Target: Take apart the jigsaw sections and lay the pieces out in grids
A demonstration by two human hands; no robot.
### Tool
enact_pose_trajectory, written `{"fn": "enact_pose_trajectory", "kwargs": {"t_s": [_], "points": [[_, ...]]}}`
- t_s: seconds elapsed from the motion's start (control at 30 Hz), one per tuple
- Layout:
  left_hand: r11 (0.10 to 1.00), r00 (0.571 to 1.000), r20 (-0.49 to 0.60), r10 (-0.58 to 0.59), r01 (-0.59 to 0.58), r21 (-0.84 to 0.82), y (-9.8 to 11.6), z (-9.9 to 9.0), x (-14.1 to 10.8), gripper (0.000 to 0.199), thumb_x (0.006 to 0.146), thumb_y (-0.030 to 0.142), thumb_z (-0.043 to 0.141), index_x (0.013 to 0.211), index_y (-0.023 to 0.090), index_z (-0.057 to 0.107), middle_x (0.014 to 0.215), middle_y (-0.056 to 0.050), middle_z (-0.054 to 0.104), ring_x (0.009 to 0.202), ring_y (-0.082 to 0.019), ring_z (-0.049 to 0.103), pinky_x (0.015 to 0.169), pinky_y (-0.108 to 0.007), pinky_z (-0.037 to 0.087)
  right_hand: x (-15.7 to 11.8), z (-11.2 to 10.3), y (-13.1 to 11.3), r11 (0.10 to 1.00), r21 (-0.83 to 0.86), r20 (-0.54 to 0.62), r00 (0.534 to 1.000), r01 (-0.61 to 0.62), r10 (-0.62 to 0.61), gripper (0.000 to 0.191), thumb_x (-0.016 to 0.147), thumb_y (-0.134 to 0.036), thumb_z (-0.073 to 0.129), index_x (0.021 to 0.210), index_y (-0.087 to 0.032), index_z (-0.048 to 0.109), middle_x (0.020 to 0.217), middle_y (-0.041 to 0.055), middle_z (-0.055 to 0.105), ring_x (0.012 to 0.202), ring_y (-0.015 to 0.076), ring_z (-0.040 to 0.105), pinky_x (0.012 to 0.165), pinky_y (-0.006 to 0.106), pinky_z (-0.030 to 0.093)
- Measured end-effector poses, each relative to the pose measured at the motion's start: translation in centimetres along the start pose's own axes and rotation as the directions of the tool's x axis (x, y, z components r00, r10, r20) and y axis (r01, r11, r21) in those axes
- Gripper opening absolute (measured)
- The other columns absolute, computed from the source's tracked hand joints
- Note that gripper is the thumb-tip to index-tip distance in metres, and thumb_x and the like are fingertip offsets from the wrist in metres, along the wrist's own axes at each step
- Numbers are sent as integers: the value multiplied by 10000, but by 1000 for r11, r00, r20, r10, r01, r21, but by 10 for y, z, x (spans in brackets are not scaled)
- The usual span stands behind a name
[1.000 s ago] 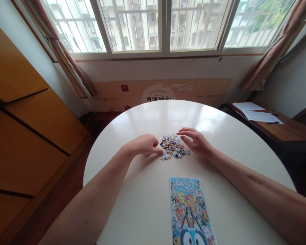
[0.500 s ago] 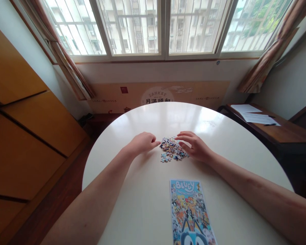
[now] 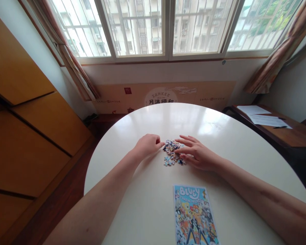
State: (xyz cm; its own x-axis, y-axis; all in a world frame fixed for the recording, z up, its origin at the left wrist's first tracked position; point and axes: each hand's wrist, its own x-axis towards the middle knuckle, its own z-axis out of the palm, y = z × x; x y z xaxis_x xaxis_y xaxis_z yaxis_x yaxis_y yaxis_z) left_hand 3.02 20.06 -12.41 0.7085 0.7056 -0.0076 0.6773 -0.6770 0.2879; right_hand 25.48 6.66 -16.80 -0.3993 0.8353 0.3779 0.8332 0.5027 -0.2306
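A small heap of jigsaw puzzle pieces lies in the middle of a white round table. At its left edge is my left hand, fingers curled in and one digit pointing out at the pieces. The palm is turned away, so whatever the curled fingers may hold is hidden. My right hand is spread over the heap's right side, fingers apart and tips among the pieces, covering some of them. Nearer to me lies a colourful printed sheet reading "BLUEY", its lower end cut off by the view.
To the right stands a brown side table with white papers and dark pens on it. An orange-brown wooden cabinet is at the left. Barred windows and tied curtains are beyond the table.
My right hand has spread its fingers wider and moved further over the pieces. My left hand keeps its pose beside the heap. The whole view has shifted slightly.
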Motion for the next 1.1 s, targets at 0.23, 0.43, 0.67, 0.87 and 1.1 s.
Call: {"fn": "enact_pose_trajectory", "kwargs": {"t_s": [0.23, 0.43, 0.67, 0.87, 1.1], "points": [[988, 993, 1, 122, -121, -96, 7, -3, -5, 182, 820, 312, 626, 877, 187, 745, 950, -65, 741, 860, -204, 631, 766, -306, 452, -2, 1, 4, 998, 59, -141, 990, -21, 29, 250, 988, -283, 509, 1155, -284, 695, 1374, 80, 591, 1387, 295, 425, 1078, 559, 429], [987, 989, -12, 144, -145, -63, 12, -1, -8, 186, 790, 311, 657, 902, 210, 767, 927, -47, 745, 846, -207, 651, 759, -308, 482, -1, 3, 4, 997, 78, -156, 988, -9, 21, 258, 1005, -313, 477, 1116, -268, 706, 1332, 81, 619, 1365, 300, 449, 1062, 557, 450], [988, 988, -26, 151, -152, -32, 14, 3, -6, 174, 781, 260, 662, 910, 233, 775, 969, -41, 741, 863, -210, 649, 756, -308, 488, -1, 5, 7, 996, 86, -169, 985, -26, 40, 265, 1010, -324, 471, 1108, -272, 712, 1316, 68, 630, 1357, 285, 460, 1061, 531, 458], [983, 987, -30, 160, -162, -85, 13, 5, -2, 173, 760, 252, 660, 893, 217, 764, 921, -36, 740, 800, -187, 629, 726, -299, 469, -1, 4, 9, 997, 78, -168, 985, -21, 34, 268, 1010, -329, 473, 1076, -258, 724, 1296, 70, 641, 1351, 276, 470, 1070, 518, 446], [976, 985, -66, 160, -168, -139, 10, 5, -2, 114, 771, 239, 603, 805, 196, 703, 853, -37, 726, 734, -161, 601, 666, -283, 430, -2, -1, 3, 996, 82, -192, 981, 21, -5, 198, 978, -288, 537, 1039, -268, 724, 1215, 53, 688, 1291, 252, 531, 1046, 502, 465]]}}
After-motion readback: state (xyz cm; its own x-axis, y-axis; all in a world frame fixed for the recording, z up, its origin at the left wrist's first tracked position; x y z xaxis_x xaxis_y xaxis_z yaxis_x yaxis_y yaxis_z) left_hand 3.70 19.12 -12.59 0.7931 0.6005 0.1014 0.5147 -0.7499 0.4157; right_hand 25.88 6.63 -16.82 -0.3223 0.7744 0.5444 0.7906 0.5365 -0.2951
